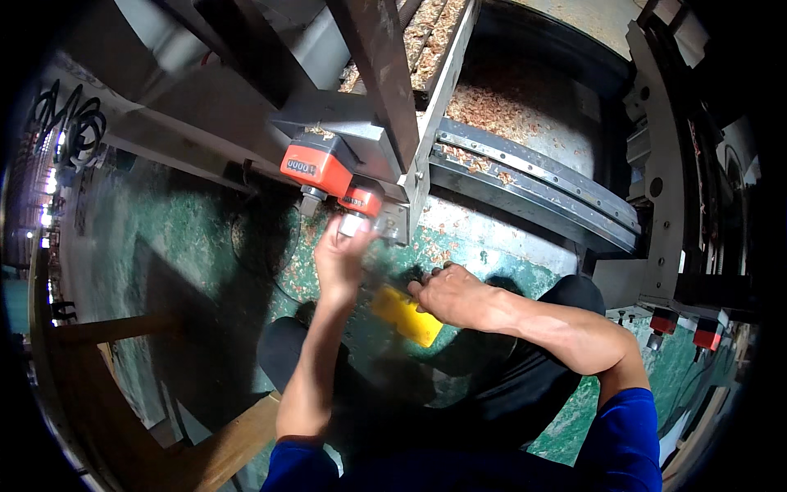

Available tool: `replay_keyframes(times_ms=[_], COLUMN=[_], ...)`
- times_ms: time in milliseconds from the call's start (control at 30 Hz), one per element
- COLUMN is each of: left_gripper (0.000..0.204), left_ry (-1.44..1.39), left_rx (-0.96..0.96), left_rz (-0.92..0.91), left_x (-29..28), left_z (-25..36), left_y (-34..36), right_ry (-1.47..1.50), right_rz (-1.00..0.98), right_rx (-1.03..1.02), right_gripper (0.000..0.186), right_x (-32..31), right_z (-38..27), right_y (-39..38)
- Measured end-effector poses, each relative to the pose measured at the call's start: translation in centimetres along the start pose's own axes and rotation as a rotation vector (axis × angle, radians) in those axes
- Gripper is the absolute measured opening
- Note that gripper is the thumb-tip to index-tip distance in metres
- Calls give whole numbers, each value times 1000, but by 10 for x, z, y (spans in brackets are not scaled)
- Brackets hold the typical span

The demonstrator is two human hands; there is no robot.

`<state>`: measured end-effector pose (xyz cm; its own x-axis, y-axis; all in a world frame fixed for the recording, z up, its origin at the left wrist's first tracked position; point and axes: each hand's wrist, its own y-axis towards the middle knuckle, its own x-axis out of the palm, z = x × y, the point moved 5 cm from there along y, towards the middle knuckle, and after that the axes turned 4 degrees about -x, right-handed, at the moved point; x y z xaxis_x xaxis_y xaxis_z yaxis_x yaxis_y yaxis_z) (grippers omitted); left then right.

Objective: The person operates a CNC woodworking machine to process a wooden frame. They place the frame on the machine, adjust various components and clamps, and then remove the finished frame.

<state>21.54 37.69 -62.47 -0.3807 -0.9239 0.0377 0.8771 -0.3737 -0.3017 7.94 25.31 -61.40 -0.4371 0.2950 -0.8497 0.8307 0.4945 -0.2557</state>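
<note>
My left hand [340,256] reaches up to the smaller red dial counter [361,199]. Its fingers close round a pale metal knob [353,225] just below that counter, slightly blurred. Above and to the left sits a larger red and black dial counter [316,167] with a number window and a square metal shaft end. Low over the floor, my right hand [452,293] is closed on a flat yellow piece [407,316], smeared by motion. Dark blur lies near its fingers, and I cannot make out what it is.
Wood shavings [500,115] cover the machine bed. A steel rail [533,184] crosses ahead on the right. Dark steel bars [377,74] stand above my left hand. A wooden frame [221,435] is at lower left; coiled black cable [78,123] hangs at far left. Two more red counters [707,334] sit at right.
</note>
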Motion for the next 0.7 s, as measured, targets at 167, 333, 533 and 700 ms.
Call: replay_keyframes(times_ms=[167, 333, 533, 700], left_gripper=[41, 50, 38, 30], left_ry=[439, -564, 376, -749], left_rx=[311, -414, 231, -226], left_rz=[144, -146, 106, -529], left_x=[-1, 11, -4, 8], left_z=[3, -11, -2, -18], left_y=[-10, -12, 0, -7], right_ry=[13, 18, 30, 42], right_rz=[-20, -4, -76, -129], right_rx=[18, 27, 16, 19], right_gripper=[35, 37, 37, 30], right_x=[1, -5, 3, 0], right_z=[1, 1, -1, -10], right_y=[-3, -2, 7, 10])
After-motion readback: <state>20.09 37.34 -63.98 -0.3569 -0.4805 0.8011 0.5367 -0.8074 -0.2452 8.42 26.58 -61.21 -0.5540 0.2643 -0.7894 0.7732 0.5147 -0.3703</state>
